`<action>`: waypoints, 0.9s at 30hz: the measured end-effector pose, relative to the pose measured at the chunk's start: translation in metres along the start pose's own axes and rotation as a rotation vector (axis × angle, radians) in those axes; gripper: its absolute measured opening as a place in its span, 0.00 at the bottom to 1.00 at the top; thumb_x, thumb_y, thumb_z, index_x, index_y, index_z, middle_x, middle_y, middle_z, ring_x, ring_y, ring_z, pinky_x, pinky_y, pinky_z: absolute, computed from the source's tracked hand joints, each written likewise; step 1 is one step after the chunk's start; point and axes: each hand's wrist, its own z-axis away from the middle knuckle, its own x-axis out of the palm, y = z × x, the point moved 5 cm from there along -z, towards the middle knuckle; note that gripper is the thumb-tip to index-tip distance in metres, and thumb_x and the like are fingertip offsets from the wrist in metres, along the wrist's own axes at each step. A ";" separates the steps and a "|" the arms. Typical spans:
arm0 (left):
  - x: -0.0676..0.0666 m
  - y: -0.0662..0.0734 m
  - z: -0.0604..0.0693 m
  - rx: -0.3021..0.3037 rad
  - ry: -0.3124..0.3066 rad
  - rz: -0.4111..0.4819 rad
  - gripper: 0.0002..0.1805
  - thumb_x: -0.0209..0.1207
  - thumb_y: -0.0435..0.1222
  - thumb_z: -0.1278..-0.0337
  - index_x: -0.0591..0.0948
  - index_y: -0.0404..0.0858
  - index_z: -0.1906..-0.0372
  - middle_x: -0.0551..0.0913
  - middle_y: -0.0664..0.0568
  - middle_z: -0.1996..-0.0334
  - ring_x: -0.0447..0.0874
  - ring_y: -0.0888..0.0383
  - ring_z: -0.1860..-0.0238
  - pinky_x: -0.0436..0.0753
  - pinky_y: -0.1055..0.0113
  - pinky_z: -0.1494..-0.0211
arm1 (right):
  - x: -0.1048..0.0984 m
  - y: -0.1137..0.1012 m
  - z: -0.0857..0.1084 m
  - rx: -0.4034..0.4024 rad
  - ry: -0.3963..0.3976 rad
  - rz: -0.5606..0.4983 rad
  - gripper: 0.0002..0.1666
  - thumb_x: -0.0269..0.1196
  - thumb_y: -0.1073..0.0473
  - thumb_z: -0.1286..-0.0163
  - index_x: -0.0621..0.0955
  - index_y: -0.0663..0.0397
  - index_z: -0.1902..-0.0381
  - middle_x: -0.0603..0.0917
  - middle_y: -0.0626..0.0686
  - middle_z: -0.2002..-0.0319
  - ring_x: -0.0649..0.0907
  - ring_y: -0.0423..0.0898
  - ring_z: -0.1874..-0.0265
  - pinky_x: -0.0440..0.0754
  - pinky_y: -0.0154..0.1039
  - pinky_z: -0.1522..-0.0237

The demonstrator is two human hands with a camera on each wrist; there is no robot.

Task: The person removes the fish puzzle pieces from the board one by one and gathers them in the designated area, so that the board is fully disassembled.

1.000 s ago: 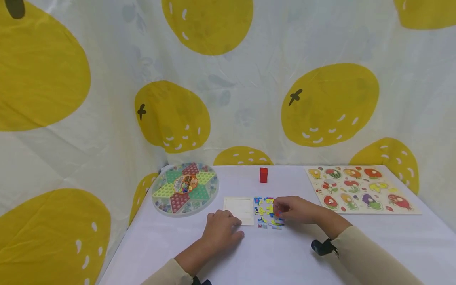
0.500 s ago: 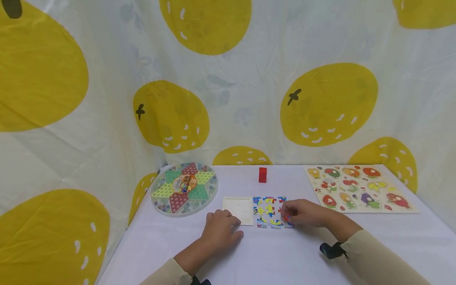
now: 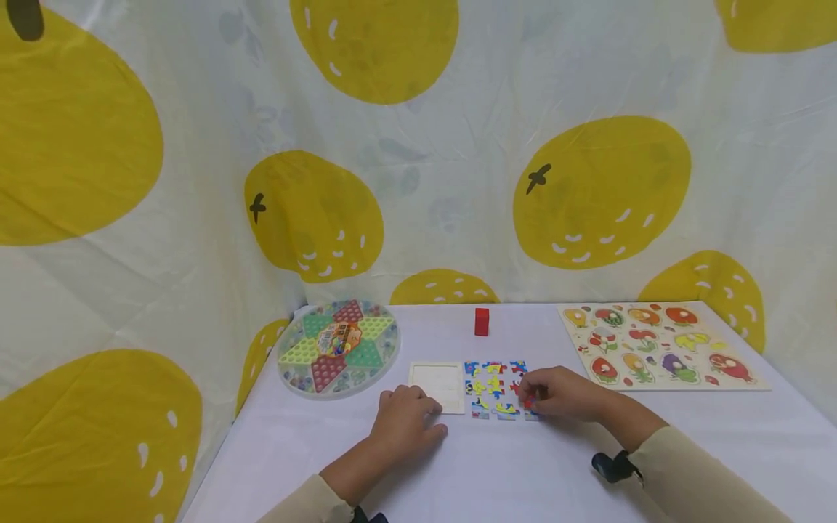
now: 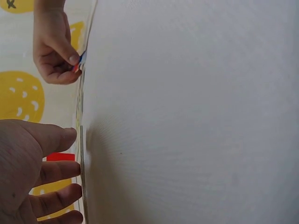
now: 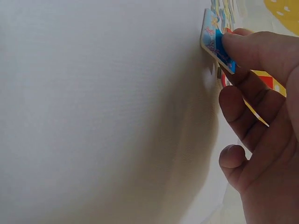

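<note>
My right hand [image 3: 565,396] pinches a blue jigsaw puzzle piece [image 5: 212,39] between thumb and fingers; the piece is tilted in the right wrist view. It is at the lower right of several colourful puzzle pieces [image 3: 495,387], laid in loose rows with gaps on the white table. To their left lies a shallow, pale square puzzle tray [image 3: 437,379] with nothing in it. My left hand [image 3: 405,423] rests at the tray's lower left corner with its fingers spread, as the left wrist view also shows. Part of the right column of pieces is hidden behind my right fingers.
A round Chinese checkers board [image 3: 340,349] lies at the left. Behind the pieces stands a small red block [image 3: 482,322]. A fruit peg puzzle board [image 3: 660,349] covers the back right of the white-clothed table [image 3: 484,472]. A patterned curtain [image 3: 451,196] hangs close behind.
My right hand has moved right with the puzzle piece, away from the middle pieces, uncovering more of the right column. In the last half second it barely shifted. My left hand has stayed put.
</note>
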 end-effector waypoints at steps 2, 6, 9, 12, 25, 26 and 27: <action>0.001 0.000 0.000 0.001 0.000 -0.006 0.20 0.72 0.57 0.39 0.92 0.53 0.48 0.82 0.61 0.58 0.76 0.56 0.50 0.70 0.49 0.43 | 0.000 0.000 0.000 -0.022 0.005 0.022 0.11 0.75 0.63 0.31 0.86 0.39 0.58 0.82 0.43 0.64 0.79 0.47 0.59 0.80 0.36 0.60; 0.002 0.000 0.000 -0.001 0.000 -0.018 0.20 0.72 0.58 0.39 0.92 0.54 0.48 0.82 0.61 0.58 0.76 0.57 0.49 0.71 0.49 0.43 | 0.000 -0.002 0.001 -0.056 0.015 0.066 0.12 0.75 0.62 0.31 0.86 0.37 0.58 0.81 0.41 0.63 0.79 0.45 0.59 0.81 0.35 0.59; 0.001 0.001 0.000 0.005 0.005 -0.022 0.20 0.72 0.57 0.39 0.92 0.53 0.48 0.82 0.61 0.58 0.76 0.57 0.50 0.71 0.48 0.43 | 0.000 -0.002 0.001 -0.071 0.025 0.097 0.11 0.75 0.61 0.31 0.86 0.36 0.58 0.81 0.40 0.62 0.78 0.44 0.60 0.81 0.35 0.59; -0.002 0.003 0.001 0.017 0.019 -0.029 0.19 0.72 0.57 0.38 0.92 0.53 0.48 0.82 0.61 0.59 0.75 0.57 0.50 0.70 0.49 0.43 | 0.001 -0.001 0.001 -0.075 0.037 0.123 0.11 0.75 0.60 0.31 0.87 0.35 0.58 0.81 0.39 0.62 0.78 0.42 0.60 0.80 0.35 0.59; -0.004 0.004 0.002 0.030 0.039 -0.038 0.19 0.72 0.57 0.39 0.92 0.52 0.49 0.81 0.61 0.60 0.75 0.58 0.52 0.70 0.50 0.44 | 0.001 -0.002 0.002 -0.106 0.051 0.147 0.11 0.75 0.59 0.31 0.88 0.34 0.57 0.80 0.38 0.60 0.78 0.41 0.60 0.81 0.35 0.58; -0.004 0.004 0.002 0.031 0.039 -0.038 0.19 0.73 0.57 0.39 0.92 0.52 0.49 0.81 0.61 0.60 0.75 0.58 0.52 0.70 0.50 0.44 | 0.001 -0.002 0.002 -0.109 0.049 0.147 0.11 0.75 0.59 0.31 0.88 0.34 0.57 0.80 0.38 0.60 0.78 0.40 0.60 0.81 0.35 0.58; -0.004 0.004 0.002 0.032 0.039 -0.038 0.19 0.73 0.57 0.39 0.92 0.52 0.49 0.81 0.61 0.60 0.75 0.58 0.52 0.70 0.50 0.44 | 0.001 -0.002 0.002 -0.111 0.050 0.148 0.11 0.75 0.59 0.31 0.88 0.34 0.57 0.80 0.38 0.60 0.78 0.40 0.60 0.81 0.35 0.58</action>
